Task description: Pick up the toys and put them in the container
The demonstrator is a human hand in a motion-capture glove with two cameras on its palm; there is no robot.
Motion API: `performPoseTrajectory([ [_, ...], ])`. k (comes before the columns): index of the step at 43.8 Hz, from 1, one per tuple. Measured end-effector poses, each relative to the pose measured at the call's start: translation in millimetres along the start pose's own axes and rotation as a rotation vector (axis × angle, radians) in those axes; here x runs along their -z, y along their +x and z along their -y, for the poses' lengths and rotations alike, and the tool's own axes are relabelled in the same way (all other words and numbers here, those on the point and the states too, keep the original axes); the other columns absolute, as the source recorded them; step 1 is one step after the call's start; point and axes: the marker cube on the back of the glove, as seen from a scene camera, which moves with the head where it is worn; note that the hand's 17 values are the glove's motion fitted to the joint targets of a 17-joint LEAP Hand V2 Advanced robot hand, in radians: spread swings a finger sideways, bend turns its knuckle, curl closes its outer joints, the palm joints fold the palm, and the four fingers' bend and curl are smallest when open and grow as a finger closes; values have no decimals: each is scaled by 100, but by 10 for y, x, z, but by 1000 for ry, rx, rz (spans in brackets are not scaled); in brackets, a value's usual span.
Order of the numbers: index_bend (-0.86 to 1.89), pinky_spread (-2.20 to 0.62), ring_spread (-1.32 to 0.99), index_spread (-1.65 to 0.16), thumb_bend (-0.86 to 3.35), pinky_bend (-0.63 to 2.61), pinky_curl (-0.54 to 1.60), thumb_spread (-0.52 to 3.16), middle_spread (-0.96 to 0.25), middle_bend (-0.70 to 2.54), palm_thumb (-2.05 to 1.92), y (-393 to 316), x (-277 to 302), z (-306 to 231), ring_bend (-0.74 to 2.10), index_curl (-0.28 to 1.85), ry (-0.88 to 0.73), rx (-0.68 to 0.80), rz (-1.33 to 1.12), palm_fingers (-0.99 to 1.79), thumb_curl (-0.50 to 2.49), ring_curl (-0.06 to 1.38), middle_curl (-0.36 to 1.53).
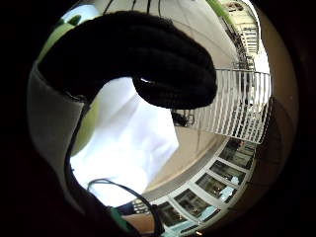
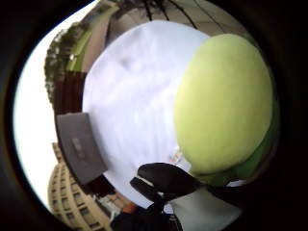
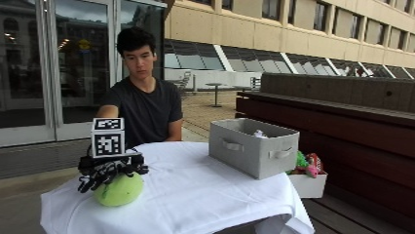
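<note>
White tablecloth (image 3: 195, 195) spreads over the round table. Grey fabric bin (image 3: 254, 146) stands on its far side with something pale inside, and a small white box (image 3: 309, 184) of colourful toys sits beyond it. Near the front edge lies the lime-green plush ball (image 3: 119, 190). Gloved right hand (image 3: 107, 171) rests on top, fingers curled over it.
</note>
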Motion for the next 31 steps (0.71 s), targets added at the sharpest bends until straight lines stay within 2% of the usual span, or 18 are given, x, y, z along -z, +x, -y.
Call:
performPoseTrajectory([
  [6, 0, 5, 4, -28, 1, 147, 39, 90, 3, 7, 8, -62, -333, 45, 21, 5, -62, -4, -13, -35, 30, 28, 22],
  [11, -1, -10, 1, -28, 12, 152, 41, 96, 4, 7, 31, -45, -408, 24, 44, 4, -49, -38, -20, -18, 33, 34, 19],
  [13, -4, -19, -5, -29, 14, 156, 41, 96, 4, 10, 38, -50, -409, 18, 65, 2, -25, -56, -19, 1, 34, 40, 19],
  [15, 5, -27, -15, -31, 22, 152, 39, 100, 1, 16, 50, -56, -405, 4, 79, 2, 4, -68, -15, 23, 37, 42, 20],
  [18, 24, -34, -26, -33, 29, 141, 34, 102, -6, 20, 63, -47, -396, -43, 86, 6, 34, -77, -2, 51, 41, 42, 21],
  [23, 27, -42, -38, -34, 30, 126, 31, 91, -16, 32, 72, -17, -357, -95, 90, 10, 74, -103, 24, 72, 47, 45, 26],
  [28, 25, -50, -41, -34, 42, 103, 25, 71, -26, 55, 94, -49, -298, -69, 106, 11, 121, -144, -9, 113, 55, 48, 34],
  [29, 25, -50, -42, -34, 42, 101, 25, 68, -28, 56, 95, -57, -291, -67, 106, 12, 129, -148, -18, 113, 56, 48, 35],
  [30, 24, -49, -44, -34, 35, 107, 28, 65, -29, 48, 87, -66, -282, -68, 98, 13, 137, -152, -28, 94, 55, 46, 33],
  [31, 27, -51, -41, -33, 48, 94, 24, 67, -30, 67, 101, -78, -270, -71, 110, 15, 149, -156, -41, 125, 59, 52, 41],
])
